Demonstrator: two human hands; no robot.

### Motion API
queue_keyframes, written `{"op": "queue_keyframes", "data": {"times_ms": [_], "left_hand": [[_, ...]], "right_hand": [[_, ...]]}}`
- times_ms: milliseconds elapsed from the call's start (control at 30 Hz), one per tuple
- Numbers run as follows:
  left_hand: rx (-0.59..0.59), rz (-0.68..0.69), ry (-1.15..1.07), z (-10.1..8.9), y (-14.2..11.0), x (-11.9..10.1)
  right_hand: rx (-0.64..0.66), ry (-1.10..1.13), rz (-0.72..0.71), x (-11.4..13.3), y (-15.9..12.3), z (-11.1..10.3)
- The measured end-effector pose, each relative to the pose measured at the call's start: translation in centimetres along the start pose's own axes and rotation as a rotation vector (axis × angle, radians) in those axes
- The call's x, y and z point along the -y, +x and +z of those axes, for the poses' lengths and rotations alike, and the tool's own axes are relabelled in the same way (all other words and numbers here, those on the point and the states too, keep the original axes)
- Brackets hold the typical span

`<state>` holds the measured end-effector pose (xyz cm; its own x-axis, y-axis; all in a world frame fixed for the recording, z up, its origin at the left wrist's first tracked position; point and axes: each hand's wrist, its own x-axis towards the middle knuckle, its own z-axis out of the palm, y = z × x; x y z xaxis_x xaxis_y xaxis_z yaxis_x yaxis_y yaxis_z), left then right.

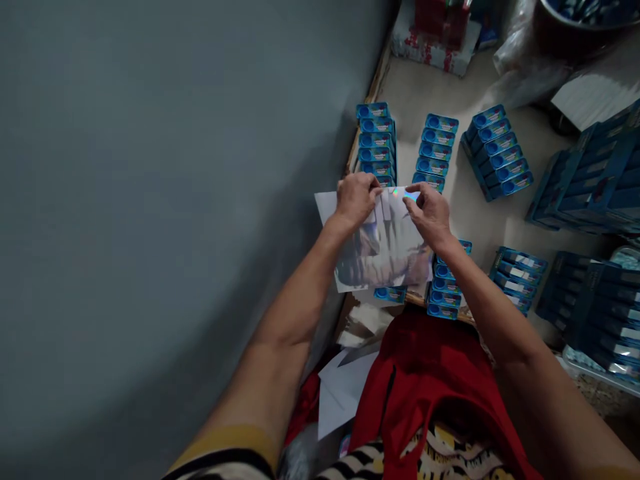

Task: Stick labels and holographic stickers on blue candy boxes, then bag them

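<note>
A shiny, mirror-like holographic sheet (383,257) is held up in front of me, above the table's near left corner. My left hand (356,198) is closed on its upper edge, with the fingertips pinched together. At the right part of the same edge, my right hand (431,212) has thumb and forefinger curled in a pinch, with a rainbow glint beside the fingertips. Whether a small piece is lifted there I cannot make out. Just beyond the sheet stand a row of small blue boxes (376,141) and a second row of blue boxes (434,151), both partly covered by it.
A blank wall (175,167) runs along the left. More blue boxes (500,153) stand to the right, with large stacks of blue packs (600,173) farther over. A bowl (580,30) and a wrapped bundle (430,43) sit at the back. White papers (343,393) lie below.
</note>
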<state>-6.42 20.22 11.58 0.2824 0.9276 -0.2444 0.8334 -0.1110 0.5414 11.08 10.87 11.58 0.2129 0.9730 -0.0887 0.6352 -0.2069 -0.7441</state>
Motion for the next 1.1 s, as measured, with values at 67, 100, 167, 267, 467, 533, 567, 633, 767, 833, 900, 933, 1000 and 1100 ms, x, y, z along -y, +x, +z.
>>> {"op": "queue_keyframes", "data": {"times_ms": [67,100,167,267,467,533,567,633,767,833,900,933,1000,1100], "left_hand": [[-0.009,-0.009,0.008,0.7,0.4,0.6],[-0.023,-0.011,0.001,0.8,0.4,0.7],[-0.095,-0.019,-0.039,0.7,-0.5,0.3],[-0.219,-0.04,-0.229,0.7,-3.8,-1.7],[0.394,-0.288,-0.977,4.5,-12.5,-7.6],[0.533,-0.386,-1.05,6.2,-14.0,-9.3],[0.547,-0.416,-1.044,6.9,-14.7,-10.1],[0.516,-0.434,-1.014,8.1,-15.9,-11.7],[0.463,-0.393,-0.987,10.8,-20.0,-15.1],[0.476,-0.382,-0.916,12.4,-22.5,-16.5],[0.478,-0.37,-0.795,14.2,-24.8,-17.3],[0.471,-0.357,-0.731,15.1,-25.6,-17.4],[0.451,-0.336,-0.641,16.7,-26.8,-17.3],[0.443,-0.341,-0.606,18.5,-27.7,-17.0]], "right_hand": [[0.081,0.209,0.043,-0.1,-1.0,-0.6],[0.126,0.334,0.075,-0.2,-1.9,-1.2],[0.202,0.601,0.188,-0.4,-4.0,-2.9],[0.209,0.859,0.392,-0.8,-7.6,-6.1],[0.091,0.945,0.561,-1.9,-13.0,-10.7],[0.067,0.935,0.586,-2.6,-14.4,-11.5],[0.058,0.929,0.602,-3.0,-15.1,-11.9],[0.011,0.901,0.641,-4.2,-17.0,-12.9],[-0.238,0.724,0.72,-7.0,-22.2,-15.0],[-0.34,0.642,0.784,-8.3,-25.3,-15.7],[-0.369,0.598,0.862,-9.4,-28.0,-15.6],[-0.373,0.574,0.89,-9.8,-29.1,-15.3],[-0.407,0.497,0.911,-10.6,-30.6,-14.4],[-0.467,0.346,0.904,-11.3,-31.5,-13.0]]}}
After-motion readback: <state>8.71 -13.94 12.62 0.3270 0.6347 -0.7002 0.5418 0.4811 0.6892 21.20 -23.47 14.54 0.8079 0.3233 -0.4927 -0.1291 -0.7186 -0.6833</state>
